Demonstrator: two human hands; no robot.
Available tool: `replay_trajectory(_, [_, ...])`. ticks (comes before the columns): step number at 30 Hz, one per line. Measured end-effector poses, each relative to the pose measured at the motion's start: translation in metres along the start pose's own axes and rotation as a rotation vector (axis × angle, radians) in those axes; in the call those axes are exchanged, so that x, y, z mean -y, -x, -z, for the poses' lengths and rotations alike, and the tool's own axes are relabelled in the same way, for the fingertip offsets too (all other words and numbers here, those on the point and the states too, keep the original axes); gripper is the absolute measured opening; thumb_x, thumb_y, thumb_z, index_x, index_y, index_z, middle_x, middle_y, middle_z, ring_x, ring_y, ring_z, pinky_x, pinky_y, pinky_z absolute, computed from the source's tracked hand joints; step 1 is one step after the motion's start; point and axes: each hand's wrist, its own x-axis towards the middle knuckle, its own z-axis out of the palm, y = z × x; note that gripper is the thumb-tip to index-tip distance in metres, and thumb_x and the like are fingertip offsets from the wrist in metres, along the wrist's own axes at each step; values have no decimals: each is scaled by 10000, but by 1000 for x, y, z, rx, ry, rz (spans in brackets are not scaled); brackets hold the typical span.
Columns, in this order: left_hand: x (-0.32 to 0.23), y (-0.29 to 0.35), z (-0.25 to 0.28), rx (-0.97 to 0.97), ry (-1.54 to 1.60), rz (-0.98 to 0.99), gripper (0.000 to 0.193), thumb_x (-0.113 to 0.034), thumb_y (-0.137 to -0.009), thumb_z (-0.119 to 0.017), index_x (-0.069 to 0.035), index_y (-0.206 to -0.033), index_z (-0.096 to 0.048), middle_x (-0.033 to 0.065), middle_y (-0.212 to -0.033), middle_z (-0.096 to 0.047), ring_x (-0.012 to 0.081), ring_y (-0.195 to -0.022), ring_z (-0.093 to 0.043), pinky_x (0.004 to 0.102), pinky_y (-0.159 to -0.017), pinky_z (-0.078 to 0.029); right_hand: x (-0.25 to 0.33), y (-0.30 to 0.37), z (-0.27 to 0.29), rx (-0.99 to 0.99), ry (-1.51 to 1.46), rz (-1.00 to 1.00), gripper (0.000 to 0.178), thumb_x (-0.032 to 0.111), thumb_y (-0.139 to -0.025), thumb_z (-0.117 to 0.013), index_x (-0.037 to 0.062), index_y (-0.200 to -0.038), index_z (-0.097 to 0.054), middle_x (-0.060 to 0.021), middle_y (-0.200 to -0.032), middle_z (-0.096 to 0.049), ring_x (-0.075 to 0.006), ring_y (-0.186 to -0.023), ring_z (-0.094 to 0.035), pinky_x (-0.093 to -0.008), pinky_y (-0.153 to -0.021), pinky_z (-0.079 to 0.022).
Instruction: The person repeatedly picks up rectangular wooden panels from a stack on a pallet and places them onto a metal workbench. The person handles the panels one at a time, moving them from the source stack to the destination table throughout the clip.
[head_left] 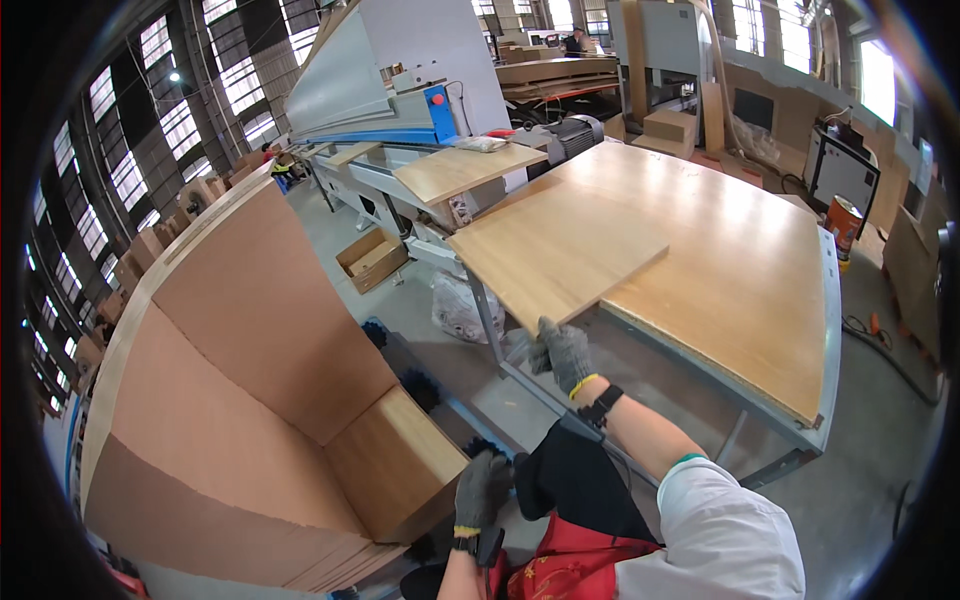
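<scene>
My right hand (pixel 562 358), in a grey knitted glove with a yellow cuff, is closed on the near corner of a flat wooden board (pixel 565 250). The board lies partly on a wood-topped metal table (pixel 730 290), and its left side sticks out past the table's edge. Lower down, my left hand (pixel 483 492), gloved alike, is beside the near right corner of a low light-wood panel surface (pixel 390 455). Its fingers are seen from the back and look loosely extended, with nothing visible in them. Whether it touches the panel cannot be made out.
Tall brown walls of stacked material (pixel 270 300) rise at the left. Beyond the table stands a long machine with a blue end (pixel 440 115), a smaller board (pixel 470 172) lying on it. A cardboard box (pixel 372 262) and a plastic bag (pixel 465 308) are on the floor.
</scene>
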Motion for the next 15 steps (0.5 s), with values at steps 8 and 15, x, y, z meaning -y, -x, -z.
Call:
replay_trajectory(8, [-100,-71,-91,108,215,199,295,-214,-934,-631,-27,-1160,-598,78,-982,-656,187,-893,-641,339,-769,-532,5,128,13,429,253,-151,382,338,-997,-567,-13,-873,-650,-107,-720,-676,-183,-527,-621,-317,-492,-509])
replay_trajectory(15, [-11,17,-14,-165,543,179,417,-184,-907,-660,12,-1258,-554,122,-1192,-636,219,-1042,-639,363,-913,-544,-40,119,92,75,-245,-3,229,139,-955,-638,-18,-1120,-664,-135,-1180,-655,-224,-1077,-639,-349,-978,-510])
